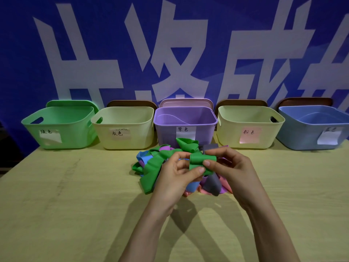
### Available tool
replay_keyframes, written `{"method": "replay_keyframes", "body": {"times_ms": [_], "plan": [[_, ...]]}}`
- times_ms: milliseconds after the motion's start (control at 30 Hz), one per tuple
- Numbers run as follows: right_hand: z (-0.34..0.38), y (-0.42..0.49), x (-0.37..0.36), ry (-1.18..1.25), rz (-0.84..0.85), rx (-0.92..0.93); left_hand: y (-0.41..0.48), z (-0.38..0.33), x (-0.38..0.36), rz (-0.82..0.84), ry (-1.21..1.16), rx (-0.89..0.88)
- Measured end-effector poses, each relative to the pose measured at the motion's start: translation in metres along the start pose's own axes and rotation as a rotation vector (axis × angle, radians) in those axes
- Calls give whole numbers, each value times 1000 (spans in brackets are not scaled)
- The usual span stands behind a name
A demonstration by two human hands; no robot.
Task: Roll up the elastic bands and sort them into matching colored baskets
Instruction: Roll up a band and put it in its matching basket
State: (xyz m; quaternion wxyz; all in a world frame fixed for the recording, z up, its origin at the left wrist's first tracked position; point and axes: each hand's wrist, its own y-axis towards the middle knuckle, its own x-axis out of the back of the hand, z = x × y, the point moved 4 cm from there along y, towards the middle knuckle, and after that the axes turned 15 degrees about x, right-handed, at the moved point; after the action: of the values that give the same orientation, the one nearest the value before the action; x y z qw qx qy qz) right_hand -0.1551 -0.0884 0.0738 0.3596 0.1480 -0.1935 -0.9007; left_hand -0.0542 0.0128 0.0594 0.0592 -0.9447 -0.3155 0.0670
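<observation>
Left hand (175, 177) over table (75, 205), blue backdrop (105, 25)

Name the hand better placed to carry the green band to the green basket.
Probably left. The left hand and right hand both pinch the green band, but the green basket stands at the row's far left; the right would cross.

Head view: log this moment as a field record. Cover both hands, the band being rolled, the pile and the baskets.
left hand: pinches the rolled end of the green elastic band
right hand: pinches the same roll
green elastic band: partly rolled, loose tail trailing left
pile of bands: blue, purple, pink, grey, on the table under the hands
baskets, left to right: green basket, left yellow basket, purple basket, right yellow basket, blue basket; all labelled
</observation>
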Motion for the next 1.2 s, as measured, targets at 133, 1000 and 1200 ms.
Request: {"method": "replay_keyframes", "body": {"times_ms": [133,1000,1200], "plan": [[0,0,2,-49,12,17,1,0,1,-16,19,-10],[3,-19,-25,-35,-22,153,-20,1,21,-109,93,-240],[-33,-7,-44,16,43,0,-5,21,46,-212,46,-188]]}}
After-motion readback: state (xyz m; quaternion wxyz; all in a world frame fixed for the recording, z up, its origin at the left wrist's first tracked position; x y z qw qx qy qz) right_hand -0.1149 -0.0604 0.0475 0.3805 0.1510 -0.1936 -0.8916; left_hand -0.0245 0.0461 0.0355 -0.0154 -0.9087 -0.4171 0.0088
